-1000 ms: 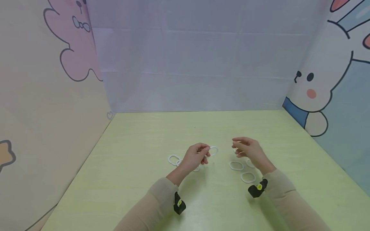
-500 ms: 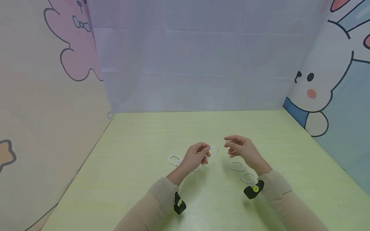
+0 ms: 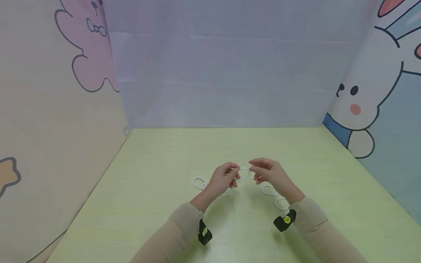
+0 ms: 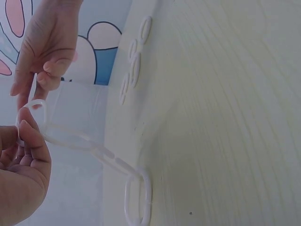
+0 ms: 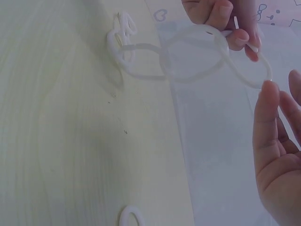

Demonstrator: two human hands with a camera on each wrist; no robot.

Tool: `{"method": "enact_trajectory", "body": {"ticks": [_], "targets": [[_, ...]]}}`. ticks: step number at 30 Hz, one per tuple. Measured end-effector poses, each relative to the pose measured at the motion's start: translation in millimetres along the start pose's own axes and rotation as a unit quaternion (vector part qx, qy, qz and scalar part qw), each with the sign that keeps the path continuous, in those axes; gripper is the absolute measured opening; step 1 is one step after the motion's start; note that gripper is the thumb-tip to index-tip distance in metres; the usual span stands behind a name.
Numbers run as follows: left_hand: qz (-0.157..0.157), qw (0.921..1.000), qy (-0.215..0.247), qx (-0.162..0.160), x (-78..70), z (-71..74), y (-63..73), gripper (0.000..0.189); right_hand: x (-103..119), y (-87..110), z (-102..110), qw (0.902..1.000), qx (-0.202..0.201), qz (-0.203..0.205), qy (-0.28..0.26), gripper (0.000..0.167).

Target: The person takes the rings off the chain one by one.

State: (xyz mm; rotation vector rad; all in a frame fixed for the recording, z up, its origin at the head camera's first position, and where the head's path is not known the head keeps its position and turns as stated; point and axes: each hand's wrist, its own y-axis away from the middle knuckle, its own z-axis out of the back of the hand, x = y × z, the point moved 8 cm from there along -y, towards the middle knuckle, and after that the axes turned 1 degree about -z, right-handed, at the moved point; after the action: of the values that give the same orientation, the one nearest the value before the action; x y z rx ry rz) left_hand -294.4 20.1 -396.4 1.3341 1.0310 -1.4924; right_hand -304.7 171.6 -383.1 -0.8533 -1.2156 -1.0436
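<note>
My left hand [image 3: 223, 178] pinches a white oval plastic link [image 5: 269, 66] between thumb and fingers, above the table. From it runs a short chain of like links [image 4: 70, 144], slanting down to others lying on the table behind the left hand. My right hand [image 3: 271, 174] is raised just right of the held link, thumb and fingers apart. In the right wrist view its thumb tip is right at the link's far end. Several loose white links [image 4: 132, 70] lie on the table under and near the right hand, partly hidden by it in the head view.
The pale yellow-green table [image 3: 171, 153] stretches to a plain whitish back sheet [image 3: 217, 80]. Side panels with cartoon drawings, a pink figure [image 3: 95, 65] on the left and a white rabbit [image 3: 365, 80] on the right, border it. Both wrists carry black cameras [image 3: 204, 233].
My right hand has moved left from over the loose links to the end of the held link. My left hand keeps its pinch and stays nearly in place.
</note>
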Motion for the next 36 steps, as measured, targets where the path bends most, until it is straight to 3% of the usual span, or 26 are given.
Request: {"method": "enact_trajectory", "body": {"ticks": [15,36], "targets": [[0.004,0.9999,-0.006,-0.007,-3.1,0.2,3.8,0.022,-3,-1.2,-14,0.9998,0.021,0.000,-0.001,0.035],[0.001,1.0000,0.001,-0.008,0.1,0.3,2.5,0.022,0,0.4,-16,0.9998,0.022,-0.004,-0.002,0.030]]}}
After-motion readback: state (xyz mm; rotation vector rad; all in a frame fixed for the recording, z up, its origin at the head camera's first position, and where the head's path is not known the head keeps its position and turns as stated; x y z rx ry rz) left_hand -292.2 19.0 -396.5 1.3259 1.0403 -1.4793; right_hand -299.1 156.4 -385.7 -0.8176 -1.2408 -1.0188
